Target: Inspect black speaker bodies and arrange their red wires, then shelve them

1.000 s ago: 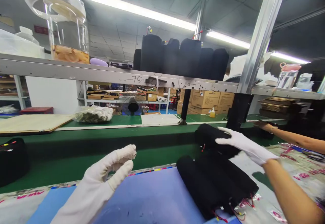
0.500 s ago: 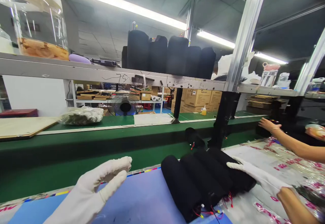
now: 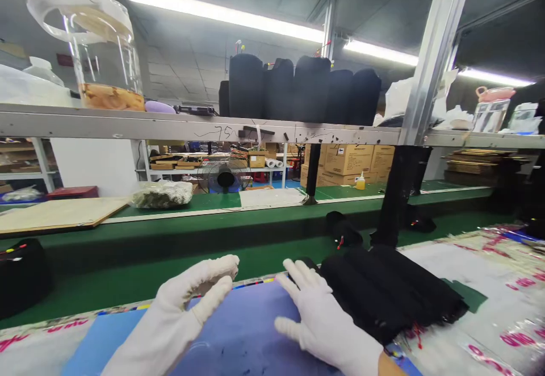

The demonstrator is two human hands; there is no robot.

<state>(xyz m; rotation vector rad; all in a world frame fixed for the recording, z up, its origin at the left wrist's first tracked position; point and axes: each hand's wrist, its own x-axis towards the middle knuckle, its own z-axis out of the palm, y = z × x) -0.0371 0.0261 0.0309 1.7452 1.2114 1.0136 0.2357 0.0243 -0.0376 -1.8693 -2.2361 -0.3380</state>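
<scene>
My left hand (image 3: 183, 308), in a white glove, is held over the blue mat (image 3: 251, 330) with thumb and fingers apart and nothing between them. My right hand (image 3: 323, 319), gloved too, is spread open above the mat, palm down, close to the left end of a row of black cylinders (image 3: 383, 285). Those cylinders lie side by side, with thin red wires (image 3: 417, 333) coming out of their near ends. My right hand hides part of the nearest cylinder; whether it touches that one I cannot tell.
Past the mat runs a green belt (image 3: 162, 268) carrying a black piece (image 3: 343, 231); another black piece (image 3: 23, 279) is at far left. A metal shelf (image 3: 179, 126) crosses above, bearing black cylinders (image 3: 313, 89) and a glass jar (image 3: 108, 58). A black-wrapped post (image 3: 395, 200) stands right.
My right hand has left the far right side of the black cylinders and come left over the mat, fingers spread. The view has turned left, and the co-worker's arms are out of sight.
</scene>
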